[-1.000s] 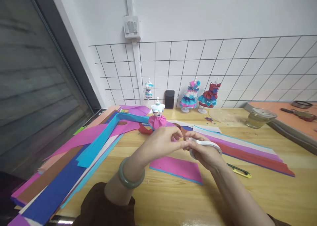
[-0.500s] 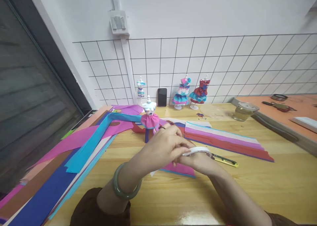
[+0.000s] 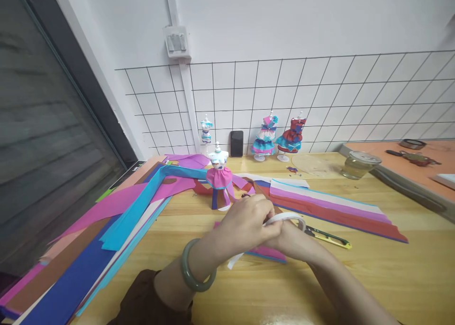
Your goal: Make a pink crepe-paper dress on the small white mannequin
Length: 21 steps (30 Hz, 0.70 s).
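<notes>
My left hand (image 3: pixel 250 220), with a green bangle (image 3: pixel 194 266) at the wrist, is closed and crosses over my right hand (image 3: pixel 289 239). Its fingers grip a white tape roll (image 3: pixel 290 216), which rests over the right wrist. The fingers of my right hand are hidden beneath the left. A white tape end (image 3: pixel 234 260) sticks out below the hands, beside a pink strip with a blue edge (image 3: pixel 273 255). Just behind the hands stands a small dress form with a pink skirt (image 3: pixel 219 177).
Colored paper strips (image 3: pixel 81 263) lie at the left, layered strips (image 3: pixel 330 211) at the right. A yellow cutter (image 3: pixel 330 238) lies right of the hands. Dressed forms (image 3: pixel 263 142), a phone (image 3: pixel 236 143) and a lidded cup (image 3: pixel 359 164) stand farther back.
The view has shifted slightly, so the scene sits lower and farther right. My left fingers have curled in more around the tape roll, and more of the white tape end shows.
</notes>
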Tool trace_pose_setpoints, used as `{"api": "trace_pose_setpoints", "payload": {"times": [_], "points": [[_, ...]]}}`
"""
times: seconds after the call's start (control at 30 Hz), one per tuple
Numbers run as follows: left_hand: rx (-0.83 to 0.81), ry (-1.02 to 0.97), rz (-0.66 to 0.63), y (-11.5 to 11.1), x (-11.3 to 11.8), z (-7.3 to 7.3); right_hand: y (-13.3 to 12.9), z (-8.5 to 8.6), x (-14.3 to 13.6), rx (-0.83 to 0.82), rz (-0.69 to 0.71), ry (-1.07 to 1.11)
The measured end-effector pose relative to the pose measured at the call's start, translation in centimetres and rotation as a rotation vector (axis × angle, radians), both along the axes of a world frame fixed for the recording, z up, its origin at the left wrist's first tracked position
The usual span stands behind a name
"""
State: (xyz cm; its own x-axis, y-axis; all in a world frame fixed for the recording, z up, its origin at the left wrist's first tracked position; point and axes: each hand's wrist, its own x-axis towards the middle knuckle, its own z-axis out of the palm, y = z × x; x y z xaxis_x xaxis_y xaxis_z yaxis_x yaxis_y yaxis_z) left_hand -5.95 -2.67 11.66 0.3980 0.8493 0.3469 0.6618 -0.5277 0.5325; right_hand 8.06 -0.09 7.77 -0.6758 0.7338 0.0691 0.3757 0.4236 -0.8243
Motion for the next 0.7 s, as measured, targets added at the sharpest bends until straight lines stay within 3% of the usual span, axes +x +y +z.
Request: {"api": "trace_pose_setpoints", "payload": {"times": [0.23,0.43,0.57,0.7], "points": [[-0.039,-0.114,0.082,0.0,0.4,0.2,-0.3,-0.4,-0.4,0.216,-0.040,0.042],[0.000,-0.108,0.087,-0.3,0.7,0.2,-0.9,0.1,0.0,0.284,-0.053,-0.137],[0.025,-0.063,0.056,-0.7,0.8,0.3,-1.1,-0.5,0.3,0.282,-0.057,-0.188],[0.000,-0.071,0.037,-1.0,0.7,0.5,-1.5,-0.1,0.4,0.200,0.052,-0.128]]}}
